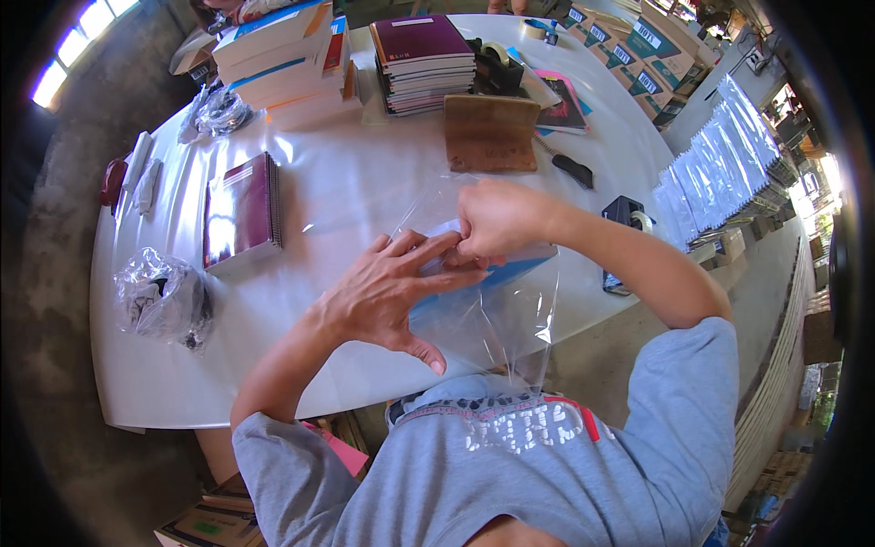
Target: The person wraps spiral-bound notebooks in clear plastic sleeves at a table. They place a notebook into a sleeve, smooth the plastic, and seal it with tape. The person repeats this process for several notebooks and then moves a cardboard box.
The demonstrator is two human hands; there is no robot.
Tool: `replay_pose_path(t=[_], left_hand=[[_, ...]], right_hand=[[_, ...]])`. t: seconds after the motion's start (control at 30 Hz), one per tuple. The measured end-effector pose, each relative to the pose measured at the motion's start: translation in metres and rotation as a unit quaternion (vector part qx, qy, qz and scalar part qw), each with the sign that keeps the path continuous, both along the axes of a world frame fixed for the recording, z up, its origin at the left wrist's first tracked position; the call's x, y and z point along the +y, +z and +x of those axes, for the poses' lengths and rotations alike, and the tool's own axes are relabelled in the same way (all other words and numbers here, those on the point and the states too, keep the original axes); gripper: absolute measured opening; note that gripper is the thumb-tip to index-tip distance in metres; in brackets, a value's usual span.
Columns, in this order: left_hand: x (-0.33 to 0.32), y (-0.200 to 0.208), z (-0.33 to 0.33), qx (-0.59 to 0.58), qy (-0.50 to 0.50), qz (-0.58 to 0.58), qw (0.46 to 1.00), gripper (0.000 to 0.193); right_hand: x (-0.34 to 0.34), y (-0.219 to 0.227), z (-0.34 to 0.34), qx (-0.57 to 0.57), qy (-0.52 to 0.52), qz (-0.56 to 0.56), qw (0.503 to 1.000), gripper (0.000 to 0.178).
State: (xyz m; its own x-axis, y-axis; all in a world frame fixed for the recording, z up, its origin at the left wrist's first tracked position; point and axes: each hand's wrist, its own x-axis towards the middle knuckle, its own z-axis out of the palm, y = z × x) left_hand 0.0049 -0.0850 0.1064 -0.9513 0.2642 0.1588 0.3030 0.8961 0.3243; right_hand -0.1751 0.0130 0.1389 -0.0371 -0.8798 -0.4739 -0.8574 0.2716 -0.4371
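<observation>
1. Right grip (pixel 501 223): fingers curled together, knuckles up, over the far side of the blue-covered piece (pixel 524 271). Whether it is clamped on film or on an edge, I cannot tell.
2. Left grip (pixel 387 287): fingers apart, reaching across the left end of the piece, thumb off to the near side. I see nothing clamped in it.
3. The piece is near the body-side edge of the counter (pixel 164 387). From the right grip it lies toward the body, and its long axis seems to slant from near left to far right.
4. Both hands meet over its far left part, so I'd call neither clearly nearer; that meeting point is what I'd steer by.
5. Clear film (pixel 510 333) spreads from it toward the grey shirt (pixel 565 483). I can't trace the film's outline, and the hands cover too much to tell book from box.
</observation>
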Motion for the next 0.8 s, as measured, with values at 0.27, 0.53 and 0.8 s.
replay_pose_path(t=[0.27,0.53,0.8], left_hand=[[0.007,-0.002,0.015,0.030,0.032,-0.099,0.994,0.090],[0.026,-0.077,0.023,0.338,0.271,0.207,0.877,0.019],[0.059,-0.039,0.017,0.298,0.389,0.123,0.863,0.025]], right_hand=[[0.045,0.034,-0.040,0.185,-0.061,-0.004,0.981,0.037],[0.107,-0.123,-0.026,-0.304,-0.144,-0.503,0.796,0.034],[0.095,-0.093,-0.015,-0.315,-0.215,-0.479,0.791,0.019]])
